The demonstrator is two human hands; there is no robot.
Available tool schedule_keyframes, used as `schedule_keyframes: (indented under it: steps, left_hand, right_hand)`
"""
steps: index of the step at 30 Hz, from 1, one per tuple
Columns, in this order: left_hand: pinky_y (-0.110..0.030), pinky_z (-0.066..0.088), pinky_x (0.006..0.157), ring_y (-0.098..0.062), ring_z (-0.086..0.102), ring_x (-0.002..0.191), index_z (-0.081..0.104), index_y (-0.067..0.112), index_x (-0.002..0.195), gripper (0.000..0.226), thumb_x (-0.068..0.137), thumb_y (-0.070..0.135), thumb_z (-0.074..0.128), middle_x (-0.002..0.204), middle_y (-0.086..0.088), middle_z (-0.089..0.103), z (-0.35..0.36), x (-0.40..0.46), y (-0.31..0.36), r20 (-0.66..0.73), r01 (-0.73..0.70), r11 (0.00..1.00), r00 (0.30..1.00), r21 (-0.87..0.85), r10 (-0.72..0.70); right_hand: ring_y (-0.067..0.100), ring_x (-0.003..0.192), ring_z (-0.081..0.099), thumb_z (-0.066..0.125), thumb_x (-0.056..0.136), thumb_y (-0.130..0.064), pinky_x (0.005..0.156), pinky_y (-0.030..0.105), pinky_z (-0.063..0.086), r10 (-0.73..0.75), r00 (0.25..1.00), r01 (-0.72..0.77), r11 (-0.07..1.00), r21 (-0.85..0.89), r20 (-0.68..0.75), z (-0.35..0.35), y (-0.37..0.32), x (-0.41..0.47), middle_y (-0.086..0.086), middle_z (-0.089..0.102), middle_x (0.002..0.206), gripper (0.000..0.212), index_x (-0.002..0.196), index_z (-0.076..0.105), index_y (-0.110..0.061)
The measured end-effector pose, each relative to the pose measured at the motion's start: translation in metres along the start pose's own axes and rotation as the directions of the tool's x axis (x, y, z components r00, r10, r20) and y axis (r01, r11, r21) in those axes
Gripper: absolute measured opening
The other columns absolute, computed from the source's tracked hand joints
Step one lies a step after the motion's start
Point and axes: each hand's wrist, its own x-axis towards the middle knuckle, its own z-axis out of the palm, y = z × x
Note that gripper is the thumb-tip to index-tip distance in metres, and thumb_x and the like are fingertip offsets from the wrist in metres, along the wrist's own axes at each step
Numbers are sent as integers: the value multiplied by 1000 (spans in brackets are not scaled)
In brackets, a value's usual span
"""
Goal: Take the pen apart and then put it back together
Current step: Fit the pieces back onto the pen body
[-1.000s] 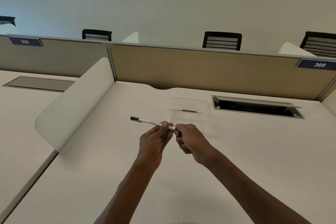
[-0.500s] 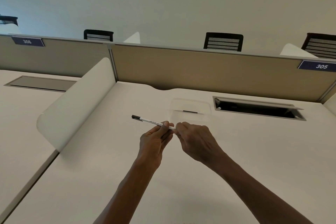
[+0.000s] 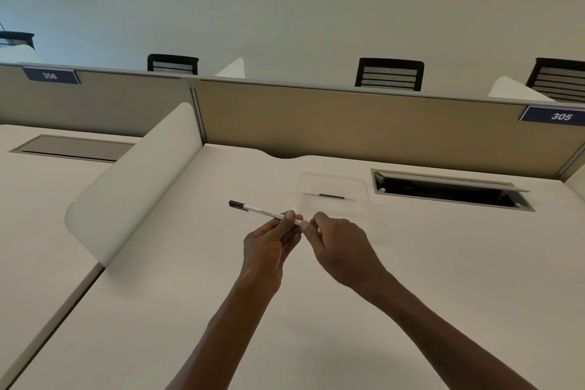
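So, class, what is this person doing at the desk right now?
A person holds a slim white pen with a black cap above a pale desk. The left hand pinches the barrel near its right end, with the capped end pointing left. The right hand has its fingertips at that right end, apparently working it. The pen looks whole; no loose parts are visible. A clear plastic tray lies behind the hands.

Hidden and unclear parts

The right end of the pen (image 3: 265,211) is covered by the fingers of the right hand (image 3: 340,245), its printed text is too small to read, and both forearms are cut by the bottom edge.
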Motion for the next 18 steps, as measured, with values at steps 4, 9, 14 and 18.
schedule_keyframes:
  steps: [4, 9, 14, 18]
  left_hand:
    - [-22, 59, 70, -21, 75, 89, 80, 7, 85, 23, 68, 23, 79, 93, -14, 78, 1, 0, 0, -12, 11, 1000, 1000, 23, -11]
    - [-22, 59, 70, -19, 75, 88, 80, 7, 85, 21, 71, 22, 77, 93, -12, 78, -1, 0, -3, 12, 21, 1000, 1000, 11, -21]
    - [-23, 59, 74, -18, 74, 86, 80, 7, 84, 17, 74, 20, 74, 88, -10, 77, -4, -1, -6, 42, -10, 1000, 999, 14, 9]
    - [-22, 59, 74, -16, 74, 85, 80, 8, 82, 16, 73, 21, 75, 88, -9, 77, -5, -2, -5, 17, -19, 1000, 1000, 15, 19]
  right_hand:
    - [18, 40, 37, 43, 101, -33, 37, 30, 32, -289, 957, 275, 904, -326, 7, 1, 12, -3, -1, 54, 64, 26, 82, 46, -16]
    - [12, 44, 35, 40, 102, -31, 46, 28, 27, -89, 996, 88, 983, 162, -3, 8, 4, 0, -9, 40, 52, 35, 69, 40, -19]
    - [8, 38, 17, 41, 98, -23, 34, 20, 16, 297, 709, -637, -121, 762, 640, 10, -13, 4, -7, 26, 49, 41, 58, 45, -19]
    - [9, 40, 17, 41, 99, -28, 34, 20, 17, 261, 693, -674, -96, 732, 672, 5, -10, 7, -7, 27, 50, 40, 61, 48, -19]
